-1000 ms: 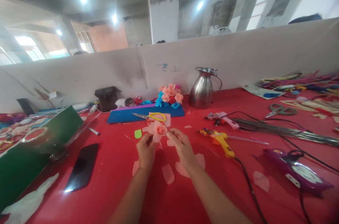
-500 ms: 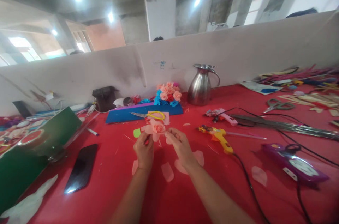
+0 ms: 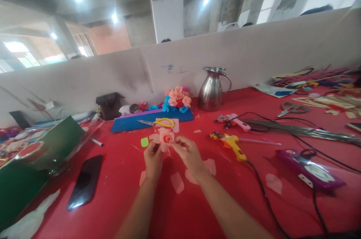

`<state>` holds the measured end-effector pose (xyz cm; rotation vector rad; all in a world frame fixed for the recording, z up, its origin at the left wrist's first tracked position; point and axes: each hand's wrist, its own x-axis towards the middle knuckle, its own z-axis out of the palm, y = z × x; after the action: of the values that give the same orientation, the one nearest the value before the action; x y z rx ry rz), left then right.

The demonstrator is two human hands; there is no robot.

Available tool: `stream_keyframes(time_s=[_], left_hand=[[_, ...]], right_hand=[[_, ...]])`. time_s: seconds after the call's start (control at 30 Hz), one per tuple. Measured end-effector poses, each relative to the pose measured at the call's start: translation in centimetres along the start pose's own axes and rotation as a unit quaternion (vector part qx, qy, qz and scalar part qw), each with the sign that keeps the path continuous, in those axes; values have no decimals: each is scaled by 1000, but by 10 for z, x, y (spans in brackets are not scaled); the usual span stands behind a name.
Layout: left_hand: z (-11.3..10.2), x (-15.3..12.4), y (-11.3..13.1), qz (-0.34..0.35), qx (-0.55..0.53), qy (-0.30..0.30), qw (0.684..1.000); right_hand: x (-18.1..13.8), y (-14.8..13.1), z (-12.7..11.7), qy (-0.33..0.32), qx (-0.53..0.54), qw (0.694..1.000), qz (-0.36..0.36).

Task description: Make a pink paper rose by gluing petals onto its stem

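A small pink paper rose is held up above the red table between both hands. My left hand pinches it from below, fingers closed on its base. My right hand is closed on the rose's right side, fingertips on its outer petals. Loose pink petals lie on the table under my wrists. A small green paper leaf lies just left of my left hand.
Yellow-handled scissors rest on a blue foam sheet with a bunch of paper flowers. A yellow glue gun, a pink glue gun, a steel jug, a black phone, a green board and cables surround the hands.
The view has shifted slightly, and both hands with the rose sit a little lower-left in the picture. The grip on the rose looks the same.
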<state>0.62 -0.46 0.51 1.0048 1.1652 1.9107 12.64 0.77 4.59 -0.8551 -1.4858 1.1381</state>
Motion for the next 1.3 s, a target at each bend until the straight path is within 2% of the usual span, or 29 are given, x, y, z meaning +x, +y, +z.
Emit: stream_keyframes(time_s=[0.17, 0.3, 0.57, 0.83, 1.07, 1.3], left_hand=[[0, -1, -2, -22, -5, -34, 999], [0, 0, -2, -19, -33, -23, 999], [-2, 3, -3, -23, -29, 41, 998], [-2, 3, -1, -23, 2, 24, 999], [-5, 4, -4, -20, -12, 20, 1000], [-4, 4, -1, -26, -6, 13, 1000]], right_hand=[[-2, 1, 2, 13, -51, 998, -41], [-3, -1, 3, 25, -81, 995, -61], [-3, -4, 1, 22, -94, 994, -43], [-3, -7, 2, 21, -49, 998, -16], [-2, -7, 3, 22, -42, 999, 11], [-3, -4, 2, 43, -56, 997, -33]])
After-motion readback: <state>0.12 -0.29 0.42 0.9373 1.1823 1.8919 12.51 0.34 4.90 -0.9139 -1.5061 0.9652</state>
